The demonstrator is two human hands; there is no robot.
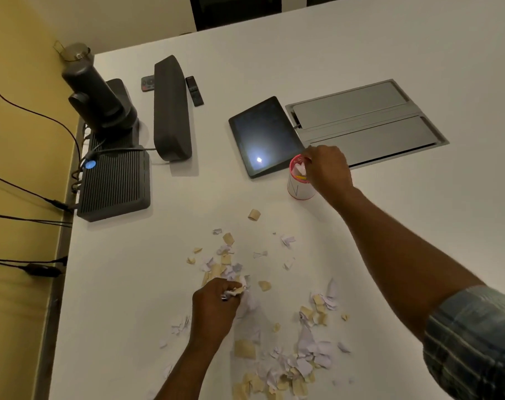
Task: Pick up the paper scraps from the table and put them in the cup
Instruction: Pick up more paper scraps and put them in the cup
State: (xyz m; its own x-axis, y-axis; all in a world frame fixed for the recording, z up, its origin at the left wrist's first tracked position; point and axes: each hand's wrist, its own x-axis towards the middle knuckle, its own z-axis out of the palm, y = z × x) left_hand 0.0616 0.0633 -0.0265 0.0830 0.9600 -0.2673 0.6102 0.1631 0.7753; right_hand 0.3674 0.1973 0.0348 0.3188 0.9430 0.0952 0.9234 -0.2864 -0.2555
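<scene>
- At the bottom centre and lower right of the frame, white and tan paper scraps [291, 362] lie thickly on the white desk [124, 298], and a thinner scatter runs up toward the middle.
- At the right edge, a plaid sleeve [476, 342] covers the upper part of the right arm, which reaches diagonally up the frame.
- Lower centre, the left hand [213, 307] rests knuckles-up on the desk among the scraps, its fingers curled around a small bunch of white and tan pieces at its upper right.
- Above it, a lone curled tan scrap [254, 215] sits apart from the pile, near the cup.
- Right of centre stands the cup [299, 186], white with a red rim, upright on the desk, with paper pieces showing inside it.
- The right hand [326, 168] is at the cup's rim, fingers bent down over the opening; whether they pinch anything cannot be told.
- Just behind the cup lies a dark tablet [263, 134] with a bright glare spot, and to its right a grey hatch panel [366, 122] set into the desk.
- In the upper left stand a ribbed dark box [115, 183] with a blue light, a camera unit [98, 99], a long dark speaker bar [172, 108] and two small remotes [194, 90].
</scene>
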